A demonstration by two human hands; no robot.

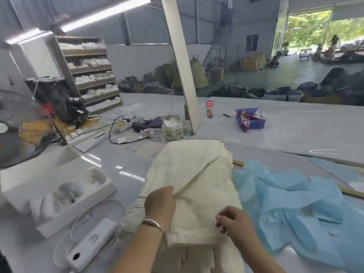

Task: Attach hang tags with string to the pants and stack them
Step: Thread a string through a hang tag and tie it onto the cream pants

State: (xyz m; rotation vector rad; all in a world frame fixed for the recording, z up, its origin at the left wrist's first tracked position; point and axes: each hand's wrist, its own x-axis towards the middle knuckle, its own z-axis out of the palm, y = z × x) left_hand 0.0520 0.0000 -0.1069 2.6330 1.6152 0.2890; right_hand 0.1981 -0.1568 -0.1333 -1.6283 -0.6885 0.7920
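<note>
I see the cream pants [197, 184] folded on the white table [122, 166], with my left hand [160, 203] gripping a fold of the cloth. My right hand [232, 223] rests on the lower edge, fingers curled, seemingly pinching fabric, though blur hides the tips. Blue sheets [291, 205] lie just right; 1 white box [59, 192] sits left.

A pair of pants [199, 186] lies on the table [122, 166] at lower centre of the frame. The left hand [160, 203] grips a fold at its left edge; the right hand [234, 221] rests on its lower right part. Tissue sheets [291, 201] lie just right of the pants. An open box [59, 186] sits at lower left, a fan [17, 127] behind it. A basket [251, 119] stands at upper right of centre, a post [183, 64] left of it.
</note>
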